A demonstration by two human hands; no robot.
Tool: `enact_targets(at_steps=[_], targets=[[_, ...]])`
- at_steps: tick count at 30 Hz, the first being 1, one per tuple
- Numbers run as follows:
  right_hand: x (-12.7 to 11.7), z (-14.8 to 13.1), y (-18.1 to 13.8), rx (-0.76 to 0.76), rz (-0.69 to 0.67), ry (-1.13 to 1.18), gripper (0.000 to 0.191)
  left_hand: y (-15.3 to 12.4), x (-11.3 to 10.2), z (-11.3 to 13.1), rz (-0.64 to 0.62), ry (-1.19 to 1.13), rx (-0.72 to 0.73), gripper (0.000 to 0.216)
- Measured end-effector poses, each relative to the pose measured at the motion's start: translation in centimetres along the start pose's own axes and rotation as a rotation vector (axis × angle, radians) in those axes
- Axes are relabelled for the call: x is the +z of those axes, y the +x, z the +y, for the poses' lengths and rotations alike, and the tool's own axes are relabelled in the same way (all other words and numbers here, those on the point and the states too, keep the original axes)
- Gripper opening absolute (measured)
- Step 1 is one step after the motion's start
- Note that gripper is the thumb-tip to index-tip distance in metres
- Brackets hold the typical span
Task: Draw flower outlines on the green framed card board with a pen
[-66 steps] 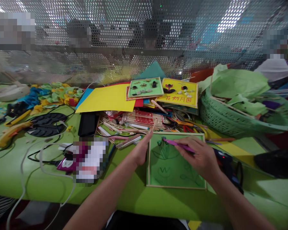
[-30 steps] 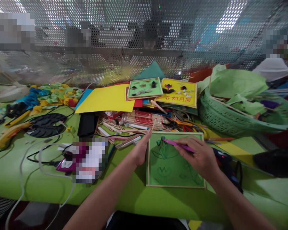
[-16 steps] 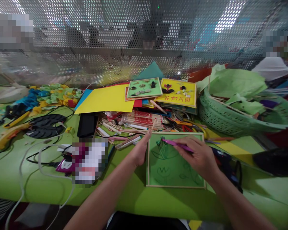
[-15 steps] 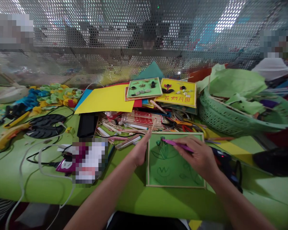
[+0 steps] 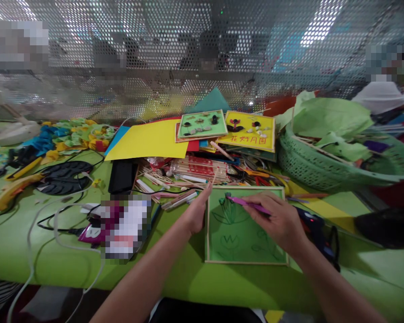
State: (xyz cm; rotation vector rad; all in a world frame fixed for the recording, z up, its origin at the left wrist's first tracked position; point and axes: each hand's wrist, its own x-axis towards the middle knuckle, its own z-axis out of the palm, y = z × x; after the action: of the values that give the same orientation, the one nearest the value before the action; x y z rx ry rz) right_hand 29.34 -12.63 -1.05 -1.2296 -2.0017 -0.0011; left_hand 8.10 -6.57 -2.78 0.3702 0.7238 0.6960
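Note:
A green picture board (image 5: 245, 224) with a thin wooden border lies in front of me, with flowers drawn in dark green lines. Along its left edge my left hand (image 5: 199, 211) is closed, steadying the border; some of its fingers are hidden. My right hand (image 5: 278, 217) pinches a purple pen (image 5: 249, 204), its tip at the top of a drawn flower (image 5: 229, 211) in the board's upper left. Two more outlined flowers show faintly lower down.
Behind the board lie loose wooden sticks (image 5: 155, 175), markers and scissors. Two decorated pictures rest on coloured paper (image 5: 148, 139). A green basket (image 5: 306, 161) stands right; a phone (image 5: 128, 229), a hot glue gun (image 5: 16, 190) and white cables lie left. A perforated metal screen (image 5: 155, 89) rises behind.
My right hand and the pen have barely shifted around the same drawn flower. The left hand stays at the board's edge.

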Motion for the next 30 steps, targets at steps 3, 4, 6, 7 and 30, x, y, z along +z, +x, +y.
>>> enact_targets(at_steps=[3, 4, 6, 7, 30], targets=[[0.0, 0.0, 0.1, -0.004, 0.009, 0.000, 0.013, 0.4, -0.6, -0.3, -0.011, -0.007, -0.009, 0.059], [0.0, 0.0, 0.1, -0.005, 0.011, 0.001, 0.013, 0.5, -0.8, -0.4, -0.012, -0.011, -0.003, 0.060], [0.0, 0.0, 0.1, -0.004, 0.012, 0.004, 0.013, 0.9, -1.2, -0.6, -0.029, -0.011, 0.002, 0.062], [-0.1, 0.0, 0.1, -0.006, 0.017, 0.005, 0.012, 1.0, -1.4, -0.6, -0.049, -0.007, -0.010, 0.063], [-0.1, 0.5, -0.2, -0.005, 0.006, 0.019, 0.014, 0.4, -1.0, 0.7, -0.108, 0.028, -0.087, 0.076]])
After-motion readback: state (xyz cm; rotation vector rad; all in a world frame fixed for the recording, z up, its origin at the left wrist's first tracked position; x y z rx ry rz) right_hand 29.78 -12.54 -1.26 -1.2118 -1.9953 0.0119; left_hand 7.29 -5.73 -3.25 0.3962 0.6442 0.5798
